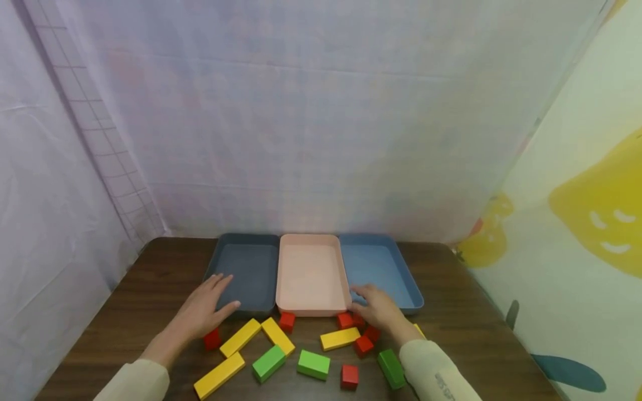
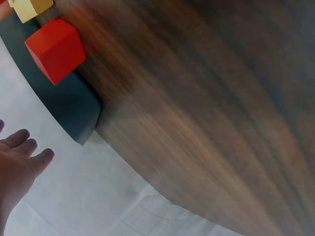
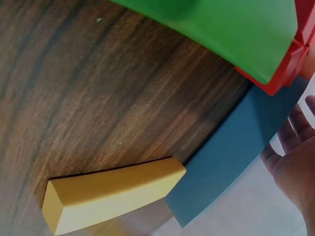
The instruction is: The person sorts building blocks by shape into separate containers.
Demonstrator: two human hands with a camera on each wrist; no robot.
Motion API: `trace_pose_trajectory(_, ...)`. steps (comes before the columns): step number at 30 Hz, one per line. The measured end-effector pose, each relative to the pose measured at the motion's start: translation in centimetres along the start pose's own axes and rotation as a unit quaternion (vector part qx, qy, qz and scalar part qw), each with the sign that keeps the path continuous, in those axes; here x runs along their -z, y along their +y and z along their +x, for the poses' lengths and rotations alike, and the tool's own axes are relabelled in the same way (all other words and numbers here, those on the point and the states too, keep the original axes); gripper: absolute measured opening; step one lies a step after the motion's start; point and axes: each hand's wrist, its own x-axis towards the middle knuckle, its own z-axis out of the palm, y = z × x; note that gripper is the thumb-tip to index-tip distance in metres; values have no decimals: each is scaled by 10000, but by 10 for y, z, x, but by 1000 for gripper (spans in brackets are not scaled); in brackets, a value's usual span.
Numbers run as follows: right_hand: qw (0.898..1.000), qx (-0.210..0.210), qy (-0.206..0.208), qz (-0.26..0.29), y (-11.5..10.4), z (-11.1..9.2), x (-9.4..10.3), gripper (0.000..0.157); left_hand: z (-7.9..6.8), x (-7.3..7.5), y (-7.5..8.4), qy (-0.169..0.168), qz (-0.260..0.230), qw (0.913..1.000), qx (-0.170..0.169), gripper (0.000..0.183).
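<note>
My left hand (image 1: pixel 203 306) hovers with spread fingers over the near left corner of the dark grey tray (image 1: pixel 246 278); a red cube (image 1: pixel 212 338) lies just below its wrist. In the left wrist view the left hand (image 2: pixel 19 162) shows empty, fingers extended. My right hand (image 1: pixel 378 306) is over the near edge of the blue tray (image 1: pixel 383 267), fingers loosely bent and holding nothing. Beneath it sit several red cubes (image 1: pixel 363 346), partly hidden. A yellow block (image 3: pixel 113 196) and a green block (image 3: pixel 236 34) lie by the right wrist.
A pink tray (image 1: pixel 313 273) stands between the other two. In front of the trays lie several yellow blocks (image 1: pixel 219 375), light green blocks (image 1: pixel 313 364), a dark green block (image 1: pixel 391 368) and a red cube (image 1: pixel 349 377) on the brown table (image 1: pixel 456 334). White cloth (image 1: pixel 321 139) hangs behind.
</note>
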Motion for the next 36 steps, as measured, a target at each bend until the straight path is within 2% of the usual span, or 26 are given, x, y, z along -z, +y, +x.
trace_pose_trajectory(8,9997,40,33,238,5,0,-1,41,-16,4,-3,43,-202,9998,-31,66)
trace_pose_trajectory(13,9998,-54,-35,161,7,1,-3,41,-24,10,-7,154,-208,9997,10,64)
trace_pose_trajectory(24,9962,-636,-365,463,3,6,-6,41,-44,12,-23,486,-254,9985,-17,60)
trace_pose_trajectory(31,9935,-774,-423,719,7,6,-8,41,-61,9,-28,345,-440,9982,206,61)
trace_pose_trajectory(36,9916,-796,-436,925,9,6,-7,41,-64,7,-30,308,-522,9978,257,61)
